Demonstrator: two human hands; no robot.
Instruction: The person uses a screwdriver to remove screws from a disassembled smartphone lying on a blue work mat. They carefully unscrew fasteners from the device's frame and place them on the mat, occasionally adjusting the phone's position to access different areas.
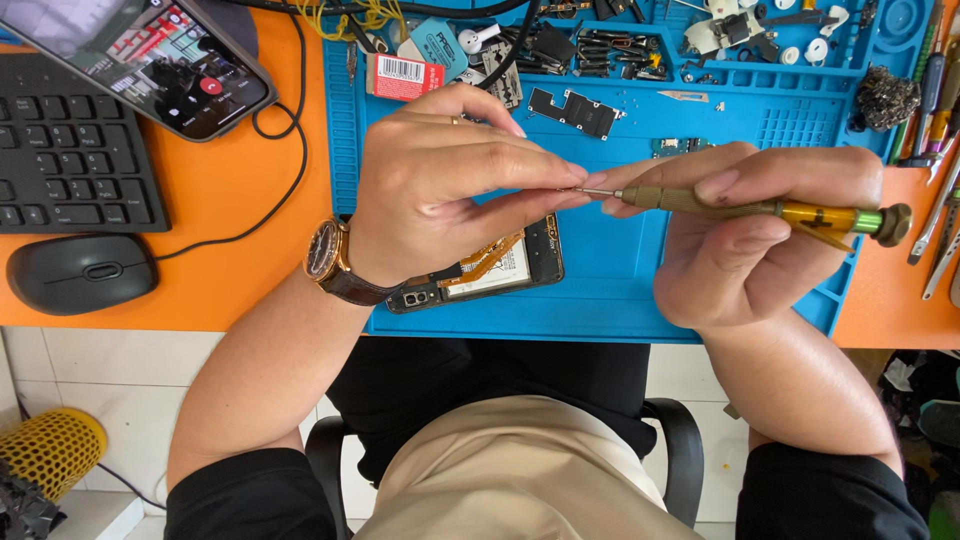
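Note:
My right hand (pixel 760 225) grips a small precision screwdriver (pixel 770 208) with an olive and yellow handle, held level with its thin tip pointing left. My left hand (pixel 450 185), with a brown watch on its wrist, pinches its thumb and fingertips together at the screwdriver's tip; anything held there is too small to see. Both hands hover above a blue work mat (pixel 610 290). Under my left hand lies an opened phone (pixel 500 268) with its back off, showing orange flex cable and a battery, partly hidden by the hand.
Loose phone parts, a metal shield plate (pixel 575 110), a scalpel blade (pixel 685 96) and trays of small bits fill the mat's far edge. A keyboard (pixel 70 150), a mouse (pixel 82 272) and a propped smartphone (pixel 150 55) sit on the orange desk at left. More tools (pixel 935 210) lie at right.

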